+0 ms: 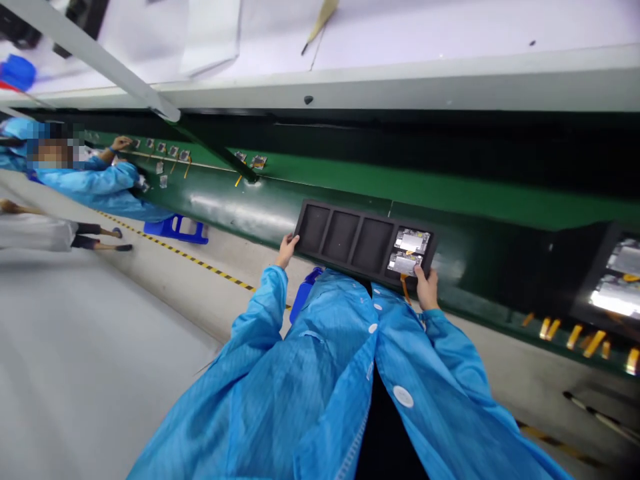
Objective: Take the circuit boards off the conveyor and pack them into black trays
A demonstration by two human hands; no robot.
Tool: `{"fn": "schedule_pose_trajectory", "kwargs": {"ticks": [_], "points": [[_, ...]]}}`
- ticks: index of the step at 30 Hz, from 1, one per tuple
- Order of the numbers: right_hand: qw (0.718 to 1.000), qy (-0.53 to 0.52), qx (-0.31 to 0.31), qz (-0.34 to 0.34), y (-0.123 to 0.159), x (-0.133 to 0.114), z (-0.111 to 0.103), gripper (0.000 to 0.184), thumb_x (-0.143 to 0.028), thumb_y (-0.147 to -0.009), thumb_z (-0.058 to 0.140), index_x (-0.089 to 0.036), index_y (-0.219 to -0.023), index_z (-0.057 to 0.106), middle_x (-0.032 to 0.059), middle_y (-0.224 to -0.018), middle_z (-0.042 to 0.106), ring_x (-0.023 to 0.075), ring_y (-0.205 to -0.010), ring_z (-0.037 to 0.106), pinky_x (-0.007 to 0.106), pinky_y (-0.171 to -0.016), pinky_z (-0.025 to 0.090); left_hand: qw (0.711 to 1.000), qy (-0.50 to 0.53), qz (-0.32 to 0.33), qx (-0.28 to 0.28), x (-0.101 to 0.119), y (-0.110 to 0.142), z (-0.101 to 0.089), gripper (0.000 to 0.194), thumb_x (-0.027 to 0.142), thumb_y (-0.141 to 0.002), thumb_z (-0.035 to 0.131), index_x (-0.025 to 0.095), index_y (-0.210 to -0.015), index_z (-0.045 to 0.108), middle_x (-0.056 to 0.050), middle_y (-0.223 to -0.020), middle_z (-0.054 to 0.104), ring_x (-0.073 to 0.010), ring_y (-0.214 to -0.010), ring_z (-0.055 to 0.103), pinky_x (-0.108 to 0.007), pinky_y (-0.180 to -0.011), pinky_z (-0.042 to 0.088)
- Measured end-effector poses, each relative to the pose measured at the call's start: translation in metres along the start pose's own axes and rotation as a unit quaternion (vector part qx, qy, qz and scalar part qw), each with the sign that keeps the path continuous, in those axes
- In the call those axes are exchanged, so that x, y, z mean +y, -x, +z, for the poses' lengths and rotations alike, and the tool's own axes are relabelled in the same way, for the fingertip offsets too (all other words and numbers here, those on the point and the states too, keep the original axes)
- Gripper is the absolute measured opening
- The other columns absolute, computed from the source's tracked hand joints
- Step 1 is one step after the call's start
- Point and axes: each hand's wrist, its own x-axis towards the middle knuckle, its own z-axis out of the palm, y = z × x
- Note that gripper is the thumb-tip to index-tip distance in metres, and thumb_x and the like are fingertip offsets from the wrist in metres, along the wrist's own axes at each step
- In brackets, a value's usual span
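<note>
A black foam tray [358,241] with several compartments lies across the near edge of the green bench, held at both ends. My left hand [287,251] grips its left end, thumb on the rim and the other fingers mostly hidden beneath. At the right end my right hand [427,287] closes on the rim, its thumb beside the lower of two circuit boards [406,263]. Both boards sit in the rightmost compartment, and an orange flex cable [405,288] hangs from it over the tray's front edge. The other compartments hold nothing.
On the right, another black tray [595,267] holds boards, with several orange flex cables [575,335] at the bench edge. Small boards [259,162] lie along the green bench [225,207]. A slanted post [215,150] rises ahead. A co-worker in blue [95,190] sits at far left.
</note>
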Motion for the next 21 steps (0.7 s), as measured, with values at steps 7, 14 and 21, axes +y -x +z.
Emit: {"fn": "schedule_pose_trajectory", "kwargs": {"ticks": [7, 14, 21], "points": [[0.997, -0.009, 0.023, 0.072, -0.004, -0.005, -0.001, 0.078, -0.084, -0.069, 0.063, -0.023, -0.117, 0.064, 0.0124, -0.127, 0.064, 0.0393, -0.131, 0.060, 0.054, -0.122, 0.044, 0.997, -0.022, 0.064, -0.033, -0.033, -0.005, 0.005, 0.032, 0.048, -0.088, 0.081, 0.018, -0.100, 0.075, -0.012, -0.109, 0.080, -0.0297, -0.112, 0.072, -0.040, -0.107, 0.054], [0.995, 0.010, -0.008, 0.095, -0.001, -0.021, 0.021, 0.081, -0.084, -0.068, 0.066, -0.023, -0.121, 0.065, 0.0112, -0.134, 0.066, 0.0374, -0.132, 0.063, 0.051, -0.122, 0.046, 0.974, -0.183, 0.066, -0.117, 0.018, -0.101, -0.041, 0.033, 0.047, -0.088, 0.076, 0.016, -0.098, 0.078, -0.010, -0.093, 0.079, -0.0288, -0.099, 0.075, -0.039, -0.096, 0.061], [0.997, -0.019, -0.001, 0.070, 0.005, -0.049, 0.053, 0.069, -0.076, -0.069, 0.075, -0.027, -0.117, 0.070, 0.0073, -0.116, 0.076, 0.0365, -0.120, 0.072, 0.052, -0.112, 0.056, 0.947, -0.265, 0.170, -0.069, 0.135, -0.248, -0.038, 0.028, 0.017, -0.084, 0.073, 0.016, -0.112, 0.075, -0.018, -0.141, 0.062, -0.0328, -0.136, 0.063, -0.046, -0.123, 0.048]]}}
